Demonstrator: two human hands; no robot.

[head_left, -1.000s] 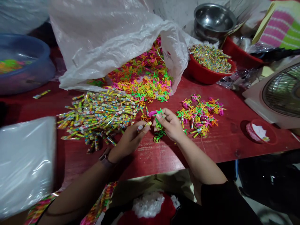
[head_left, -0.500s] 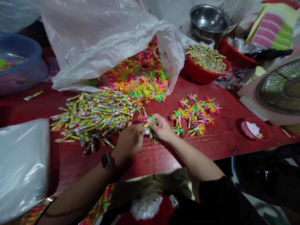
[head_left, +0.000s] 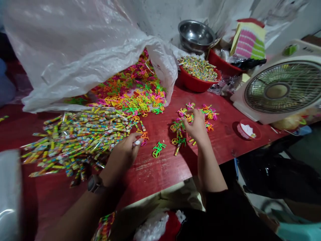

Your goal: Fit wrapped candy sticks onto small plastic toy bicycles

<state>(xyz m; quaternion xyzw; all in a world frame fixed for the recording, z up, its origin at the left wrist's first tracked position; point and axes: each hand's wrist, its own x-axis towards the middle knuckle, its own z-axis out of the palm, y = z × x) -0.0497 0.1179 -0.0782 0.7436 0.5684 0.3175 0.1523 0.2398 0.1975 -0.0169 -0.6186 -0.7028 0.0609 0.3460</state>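
My left hand (head_left: 122, 152), with a watch on the wrist, is closed on a wrapped candy tube (head_left: 136, 143) whose pale end shows at the thumb. Just beyond its fingertips is an orange toy bicycle (head_left: 144, 134). Beside that hand spreads a heap of wrapped candy tubes (head_left: 82, 134). A green toy bicycle with a yellow wheel (head_left: 158, 149) lies alone between my hands. Over a smaller pile of toy bicycles with candy tubes (head_left: 179, 132), my right hand (head_left: 197, 125) has its thumb and forefinger apart, with nothing visible between them.
A big white plastic bag (head_left: 82, 47) spills toy bicycles (head_left: 135, 100) at the back. Behind on the right stand a red basin of small candies (head_left: 198, 87), a steel bowl (head_left: 197, 35) and a fan (head_left: 278, 88). A small red basket (head_left: 242, 130) sits near the right edge.
My hands were together at the table's middle around a candy tube and toy bicycle. They have parted, the right moving over the right-hand pile. The view has swung right.
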